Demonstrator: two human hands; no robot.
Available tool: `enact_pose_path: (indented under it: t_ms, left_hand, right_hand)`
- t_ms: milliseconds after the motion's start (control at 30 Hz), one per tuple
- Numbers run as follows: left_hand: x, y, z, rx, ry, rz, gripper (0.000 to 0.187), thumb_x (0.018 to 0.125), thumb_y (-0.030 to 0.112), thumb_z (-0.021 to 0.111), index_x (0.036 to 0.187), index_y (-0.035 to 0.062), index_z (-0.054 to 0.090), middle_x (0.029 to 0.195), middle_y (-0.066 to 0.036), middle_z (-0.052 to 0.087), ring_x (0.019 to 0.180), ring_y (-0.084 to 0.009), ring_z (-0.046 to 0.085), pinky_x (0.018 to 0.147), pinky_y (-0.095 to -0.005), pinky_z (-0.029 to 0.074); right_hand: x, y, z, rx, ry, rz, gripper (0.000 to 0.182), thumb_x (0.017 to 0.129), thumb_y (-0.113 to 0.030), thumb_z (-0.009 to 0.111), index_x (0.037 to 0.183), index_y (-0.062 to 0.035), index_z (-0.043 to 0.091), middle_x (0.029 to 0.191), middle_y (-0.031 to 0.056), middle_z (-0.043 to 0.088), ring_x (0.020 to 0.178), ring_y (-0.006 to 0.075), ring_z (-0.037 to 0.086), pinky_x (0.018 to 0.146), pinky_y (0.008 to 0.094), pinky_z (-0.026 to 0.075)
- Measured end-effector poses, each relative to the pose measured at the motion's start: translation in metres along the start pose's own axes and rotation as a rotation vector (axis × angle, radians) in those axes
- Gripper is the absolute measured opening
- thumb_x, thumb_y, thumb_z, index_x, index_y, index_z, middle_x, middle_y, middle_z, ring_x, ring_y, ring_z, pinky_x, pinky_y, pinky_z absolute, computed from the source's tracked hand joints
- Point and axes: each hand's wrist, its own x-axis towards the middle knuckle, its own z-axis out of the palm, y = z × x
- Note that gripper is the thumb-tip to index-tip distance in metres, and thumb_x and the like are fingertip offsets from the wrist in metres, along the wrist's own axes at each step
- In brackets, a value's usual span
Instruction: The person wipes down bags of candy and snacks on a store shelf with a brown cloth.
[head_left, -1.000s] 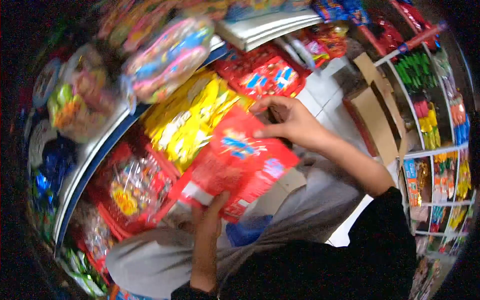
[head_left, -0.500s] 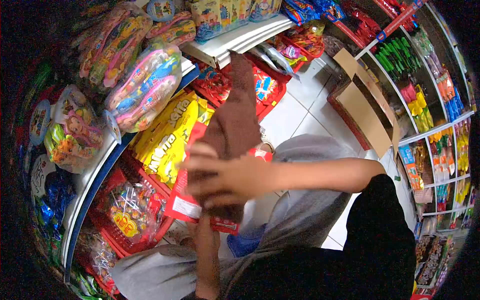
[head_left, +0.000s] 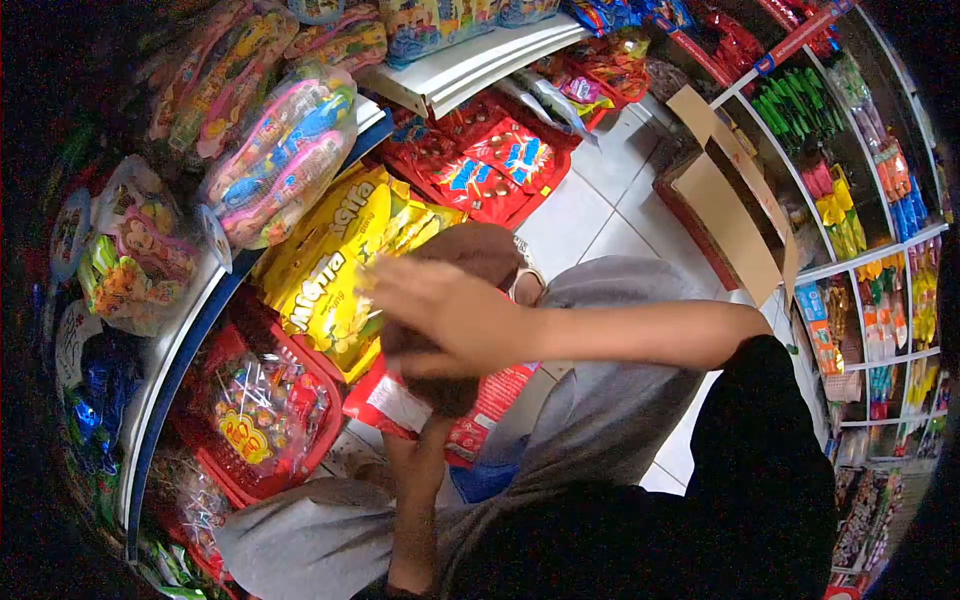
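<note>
My left hand (head_left: pixel 420 455) comes up from below and grips the lower edge of a red printed candy bag (head_left: pixel 490 400), held tilted above my lap. Partly over that bag lies a bunched brown cloth (head_left: pixel 470 245), with my right hand (head_left: pixel 445 310) on top of it. The right hand holds the cloth against the bag; its fingers are slightly smeared by motion, and the fingertips reach towards the yellow bags. Cloth and hand hide much of the red bag's face.
Yellow candy bags (head_left: pixel 335 270) lie beside a red basket of lollipops (head_left: pixel 325 390). Red candy packs (head_left: pixel 500 165) fill another basket. A shelf edge (head_left: pixel 175 385) curves along the left. An open cardboard box (head_left: pixel 725 220) stands on the tiled floor, before stocked racks (head_left: pixel 850 220).
The brown cloth, stretched out long towards the shelf before, is now bunched under my right hand. That hand has shifted slightly up, and more of the red bag shows.
</note>
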Motion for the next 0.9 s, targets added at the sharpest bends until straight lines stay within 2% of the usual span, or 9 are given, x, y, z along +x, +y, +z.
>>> enact_pose_path:
  t_ms: [33,133,167,300,400,500,600,767,900]
  left_hand:
    - [-0.003,0.010,0.007,-0.006,0.010,-0.015,0.046,0.078,0.017,0.055,0.117,-0.0004,0.037,0.111,-0.009,0.048,0.103,-0.0195,0.047,0.088,-0.0315,0.036]
    - [-0.001,-0.010,0.002,0.143,0.054,0.041,0.048,0.079,0.017,0.054,0.119,0.0006,0.034,0.114,-0.009,0.047,0.105,-0.0196,0.046,0.088,-0.0310,0.037]
    - [0.003,-0.034,-0.005,0.221,0.073,0.074,0.049,0.079,0.018,0.053,0.121,0.0012,0.032,0.115,-0.009,0.046,0.105,-0.0196,0.045,0.088,-0.0308,0.037]
    - [0.012,-0.108,-0.029,0.541,0.137,0.205,0.055,0.082,0.021,0.051,0.126,0.0035,0.025,0.120,-0.009,0.042,0.108,-0.0198,0.044,0.088,-0.0303,0.038]
    - [0.002,-0.010,0.008,-0.045,0.088,-0.172,0.054,0.080,0.014,0.053,0.126,0.0037,0.026,0.118,-0.010,0.042,0.107,-0.0200,0.044,0.085,-0.0308,0.041]
    - [0.007,0.011,0.015,-0.428,0.079,-0.006,0.054,0.075,0.006,0.055,0.123,0.0022,0.030,0.114,-0.011,0.044,0.101,-0.0190,0.047,0.081,-0.0307,0.043]
    - [0.022,-0.007,-0.011,-0.667,0.210,0.022,0.054,0.071,0.000,0.056,0.120,0.0005,0.032,0.112,-0.012,0.046,0.099,-0.0197,0.048,0.080,-0.0330,0.044]
    - [0.017,0.012,-0.022,-0.385,0.280,0.199,0.043,0.075,0.009,0.051,0.114,-0.0033,0.038,0.108,-0.015,0.048,0.094,-0.0239,0.053,0.076,-0.0344,0.047]
    - [0.017,-0.007,-0.034,-0.444,0.201,-0.010,0.046,0.086,0.032,0.030,0.119,0.0000,0.036,0.117,-0.016,0.043,0.105,-0.0260,0.046,0.087,-0.0379,0.040]
  right_hand:
    - [0.000,0.002,0.001,-0.061,0.056,0.068,0.060,0.074,-0.033,0.056,0.122,-0.0041,0.035,0.125,0.0146,0.036,0.117,0.0328,0.033,0.094,0.0424,0.030]
    - [-0.008,-0.012,0.009,0.188,-0.230,0.184,0.052,0.078,-0.030,0.052,0.120,-0.0026,0.037,0.125,0.0149,0.037,0.117,0.0311,0.033,0.097,0.0415,0.027]
    - [-0.019,-0.014,0.024,0.075,-0.155,-0.027,0.044,0.081,-0.027,0.048,0.116,-0.0013,0.041,0.123,0.0154,0.039,0.117,0.0288,0.034,0.099,0.0397,0.026]
    - [-0.029,-0.033,0.027,0.233,-0.239,-0.304,0.039,0.082,-0.027,0.046,0.113,-0.0021,0.045,0.122,0.0159,0.040,0.117,0.0269,0.035,0.099,0.0376,0.027]
    - [-0.019,-0.019,0.025,0.256,-0.356,-0.085,0.042,0.082,-0.027,0.047,0.116,-0.0028,0.043,0.123,0.0164,0.039,0.119,0.0282,0.033,0.098,0.0377,0.027]
    - [-0.007,0.003,0.009,0.255,-0.285,0.128,0.045,0.081,-0.027,0.049,0.119,-0.0034,0.039,0.126,0.0167,0.035,0.119,0.0301,0.031,0.098,0.0382,0.027]
    - [-0.015,-0.006,0.015,0.129,-0.118,0.059,0.048,0.081,-0.025,0.050,0.121,-0.0023,0.036,0.128,0.0178,0.031,0.119,0.0321,0.031,0.098,0.0388,0.027]
    - [-0.020,-0.038,0.005,0.077,-0.143,-0.236,0.055,0.076,-0.027,0.054,0.122,-0.0035,0.035,0.132,0.0165,0.027,0.122,0.0300,0.027,0.097,0.0399,0.028]
    - [-0.023,-0.041,0.004,0.090,-0.219,-0.335,0.050,0.076,-0.032,0.053,0.119,-0.0104,0.041,0.133,0.0119,0.028,0.122,0.0304,0.027,0.095,0.0425,0.030]
